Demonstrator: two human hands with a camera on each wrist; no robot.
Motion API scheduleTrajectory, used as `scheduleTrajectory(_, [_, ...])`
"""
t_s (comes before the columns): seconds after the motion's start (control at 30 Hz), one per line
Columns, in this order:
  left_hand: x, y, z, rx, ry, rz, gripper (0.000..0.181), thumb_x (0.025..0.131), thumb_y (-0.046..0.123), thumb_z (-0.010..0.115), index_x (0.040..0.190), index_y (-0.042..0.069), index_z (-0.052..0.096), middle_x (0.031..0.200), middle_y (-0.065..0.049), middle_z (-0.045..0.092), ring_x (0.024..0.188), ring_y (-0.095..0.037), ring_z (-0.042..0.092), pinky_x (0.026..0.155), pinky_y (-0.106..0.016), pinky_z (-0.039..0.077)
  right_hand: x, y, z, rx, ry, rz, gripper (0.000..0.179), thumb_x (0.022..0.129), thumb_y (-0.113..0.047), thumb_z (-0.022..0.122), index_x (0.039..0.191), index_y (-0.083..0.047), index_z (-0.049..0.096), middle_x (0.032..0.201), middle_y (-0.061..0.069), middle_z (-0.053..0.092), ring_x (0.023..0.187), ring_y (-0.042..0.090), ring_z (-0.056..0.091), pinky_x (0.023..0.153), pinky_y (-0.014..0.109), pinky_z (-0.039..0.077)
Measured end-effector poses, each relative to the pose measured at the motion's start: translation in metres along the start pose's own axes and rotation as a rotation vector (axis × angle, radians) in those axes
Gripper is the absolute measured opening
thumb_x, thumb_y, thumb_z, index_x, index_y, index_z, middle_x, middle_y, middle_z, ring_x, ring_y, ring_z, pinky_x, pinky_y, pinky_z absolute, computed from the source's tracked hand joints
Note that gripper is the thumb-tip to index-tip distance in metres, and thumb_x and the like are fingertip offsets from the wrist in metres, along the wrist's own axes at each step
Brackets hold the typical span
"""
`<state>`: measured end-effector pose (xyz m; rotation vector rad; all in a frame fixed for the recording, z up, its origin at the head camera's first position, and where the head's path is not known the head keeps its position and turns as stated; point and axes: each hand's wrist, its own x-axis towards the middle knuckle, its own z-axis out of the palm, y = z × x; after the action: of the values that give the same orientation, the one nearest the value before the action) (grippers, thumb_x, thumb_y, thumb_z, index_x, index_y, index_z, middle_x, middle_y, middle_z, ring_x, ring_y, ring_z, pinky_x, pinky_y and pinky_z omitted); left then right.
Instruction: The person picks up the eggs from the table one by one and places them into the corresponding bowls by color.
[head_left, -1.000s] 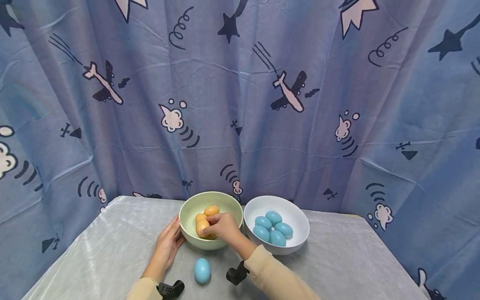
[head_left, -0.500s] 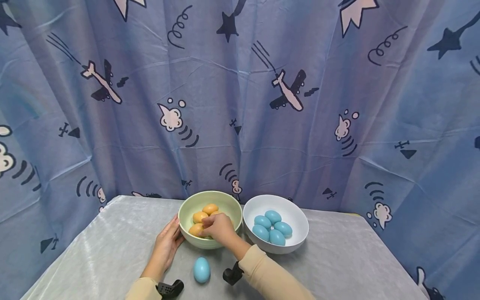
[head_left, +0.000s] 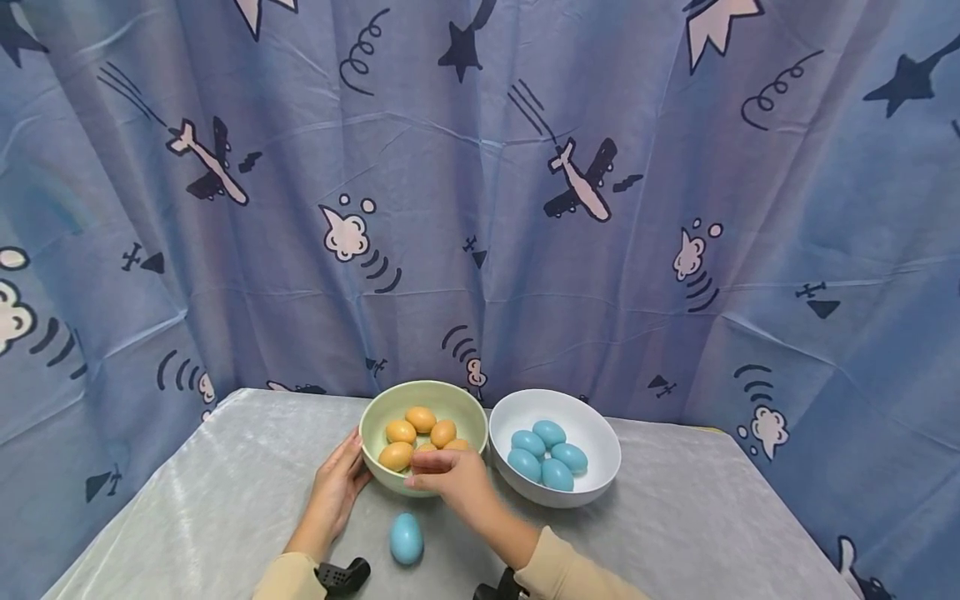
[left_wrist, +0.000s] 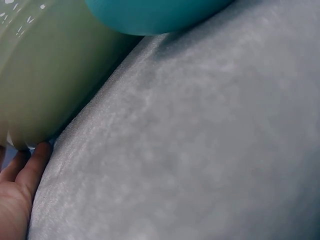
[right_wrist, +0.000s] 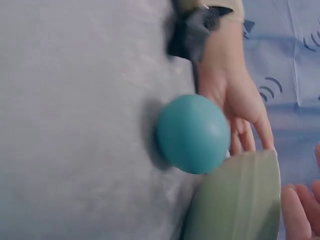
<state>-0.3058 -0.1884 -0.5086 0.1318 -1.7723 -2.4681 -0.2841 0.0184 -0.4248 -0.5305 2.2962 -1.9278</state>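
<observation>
My left hand [head_left: 337, 483] rests its fingers against the left side of a light green bowl [head_left: 378, 417]. From the left wrist view, those fingertips [left_wrist: 40, 152] lie low along the bowl's outer wall. Several orange eggs [head_left: 422, 419] are spread over the bowl's bottom. Over its near rim is my right hand [head_left: 461, 485], its thumb and fingers loosely extended with nothing seen between them; it partly covers the nearest orange eggs. A single blue egg [head_left: 406, 539] lies on the table in front of the bowl, between my forearms; the right wrist view shows this blue egg [right_wrist: 192, 132] close up.
Right beside the green bowl stands a white bowl [head_left: 603, 446] with several blue eggs [head_left: 550, 432] in it. A grey cloth [head_left: 690, 517] covers the table. Behind the table hangs a blue patterned curtain [head_left: 420, 167].
My right hand has let go of an orange egg inside the green bowl and drawn back toward its near rim. The orange eggs have spread apart. My left hand has stayed in place.
</observation>
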Motion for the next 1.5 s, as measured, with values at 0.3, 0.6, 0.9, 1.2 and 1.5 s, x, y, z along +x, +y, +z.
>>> scheduleTrajectory(0.3, [0.002, -0.001, 0.0, 0.0, -0.013, -0.001, 0.065, 0.107, 0.038, 0.044, 0.159, 0.007, 0.021, 0.165, -0.011, 0.022, 0.151, -0.027, 0.025, 0.097, -0.021, 0.049, -0.025, 0.0, -0.01, 0.055, 0.058, -0.003, 0.034, 0.076, -0.003, 0.083, 0.108, 0.006, 0.074, 0.106, 0.023, 0.074, 0.101, 0.024, 0.074, 0.08, 0.016, 0.057])
scheduleTrajectory(0.6, [0.0, -0.001, -0.002, -0.004, -0.018, -0.017, 0.066, 0.107, 0.039, 0.044, 0.159, 0.008, 0.018, 0.166, -0.01, 0.018, 0.152, -0.027, 0.021, 0.12, -0.048, 0.03, -0.037, 0.008, -0.016, 0.043, 0.022, 0.059, 0.032, 0.076, -0.005, 0.084, 0.104, 0.006, 0.075, 0.103, 0.02, 0.076, 0.096, 0.02, 0.074, 0.079, 0.02, 0.059])
scheduleTrajectory(0.9, [-0.001, 0.0, 0.0, -0.005, -0.012, -0.021, 0.067, 0.107, 0.04, 0.043, 0.159, 0.008, 0.018, 0.166, -0.01, 0.019, 0.152, -0.027, 0.022, 0.12, -0.049, 0.028, -0.047, 0.024, -0.006, -0.028, -0.049, 0.108, 0.038, 0.075, -0.005, 0.085, 0.108, 0.008, 0.073, 0.107, 0.021, 0.075, 0.1, 0.027, 0.074, 0.079, 0.028, 0.06])
scheduleTrajectory(1.2, [-0.001, -0.001, -0.001, 0.01, -0.021, -0.019, 0.066, 0.106, 0.041, 0.043, 0.159, 0.009, 0.019, 0.165, -0.009, 0.02, 0.151, -0.026, 0.023, 0.104, -0.026, 0.046, -0.048, 0.033, 0.0, -0.098, -0.058, 0.138, 0.04, 0.072, -0.008, 0.088, 0.108, 0.004, 0.074, 0.105, 0.015, 0.076, 0.099, 0.029, 0.074, 0.079, 0.035, 0.061])
scheduleTrajectory(1.5, [-0.001, -0.001, -0.001, 0.021, -0.01, -0.013, 0.068, 0.106, 0.043, 0.044, 0.159, 0.008, 0.02, 0.165, -0.009, 0.022, 0.151, -0.027, 0.023, 0.11, -0.032, 0.044, -0.045, 0.035, 0.005, -0.074, -0.103, 0.167, 0.042, 0.072, -0.007, 0.088, 0.11, 0.004, 0.073, 0.107, 0.015, 0.076, 0.1, 0.025, 0.073, 0.08, 0.035, 0.061])
